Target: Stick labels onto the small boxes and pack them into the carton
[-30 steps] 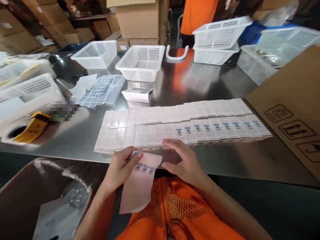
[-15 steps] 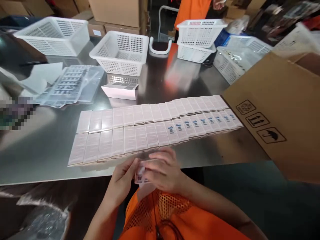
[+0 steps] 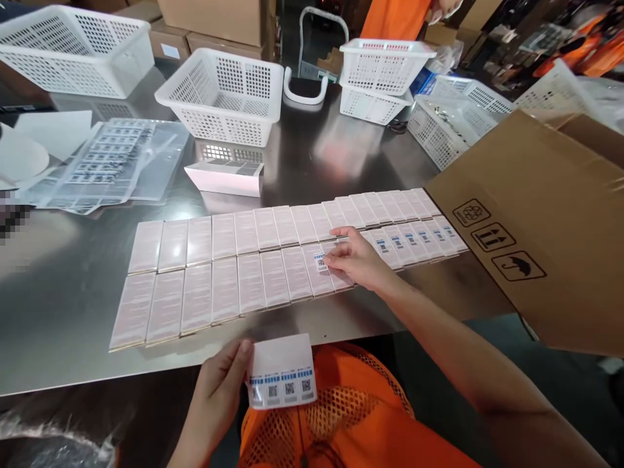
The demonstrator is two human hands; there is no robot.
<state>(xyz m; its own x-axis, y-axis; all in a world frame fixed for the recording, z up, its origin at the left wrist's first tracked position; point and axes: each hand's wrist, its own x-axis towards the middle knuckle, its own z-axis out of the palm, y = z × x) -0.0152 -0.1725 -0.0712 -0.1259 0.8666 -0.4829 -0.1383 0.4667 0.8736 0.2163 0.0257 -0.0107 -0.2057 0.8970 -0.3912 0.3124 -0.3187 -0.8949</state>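
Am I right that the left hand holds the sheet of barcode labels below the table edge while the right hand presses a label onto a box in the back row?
Not quite: in the head view the right hand presses the label onto a box in the front row. The left hand does hold the label sheet.

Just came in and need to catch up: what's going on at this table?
A person in orange is sticking barcode labels onto flat pink boxes laid in two rows on the steel table. The right hand presses a small sticker onto a front-row box; the left hand holds the white label sheet. Boxes further right are already labelled.
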